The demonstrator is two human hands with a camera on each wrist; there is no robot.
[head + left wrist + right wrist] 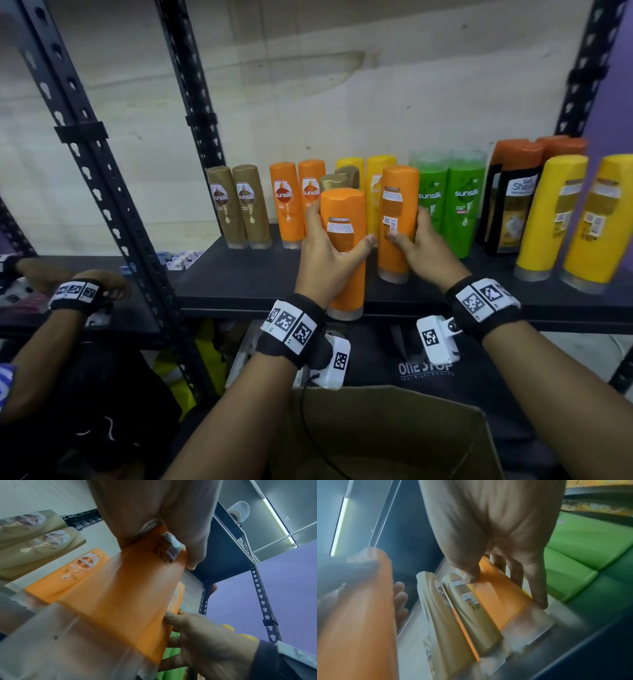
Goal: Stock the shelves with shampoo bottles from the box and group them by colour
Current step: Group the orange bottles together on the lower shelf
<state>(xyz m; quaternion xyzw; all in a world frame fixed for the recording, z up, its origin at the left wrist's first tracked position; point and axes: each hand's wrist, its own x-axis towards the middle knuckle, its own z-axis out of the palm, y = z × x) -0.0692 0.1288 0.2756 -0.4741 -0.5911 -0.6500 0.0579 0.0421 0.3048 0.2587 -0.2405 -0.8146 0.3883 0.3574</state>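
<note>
Left hand: the left hand (329, 253) is wrapped around an orange bottle (344, 253), thumb on the label side and fingers round the far side; the bottle is upright, cap end down, its base hanging at the front edge of the shelf (239, 274), seemingly not yet set down.
Right hand: the right hand (423, 248) is clamped on a second orange bottle (397, 222), also upright with cap down, its base on or just above the shelf; which one cannot be told.
Orange group: two orange bottles (299, 202) already stand at the back, left of centre, labels facing out.
Key relation: the orange pair lies ahead and slightly left of both hands. The left hand's bottle is nearer to it, while the right's sits further right, in front of the yellow bottles (380, 192).
Obstacle: two brown bottles (339, 178) stand just behind the held ones, between them and the back row.
Axes: both held bottles are vertical, back labels towards the person, so each probably needs a turn about its long axis to match the row.
Other groups: brown pair (239, 205) far left, green bottles (448, 202) to the right.
Box: the box (394, 435) sits below, near the person.
</note>
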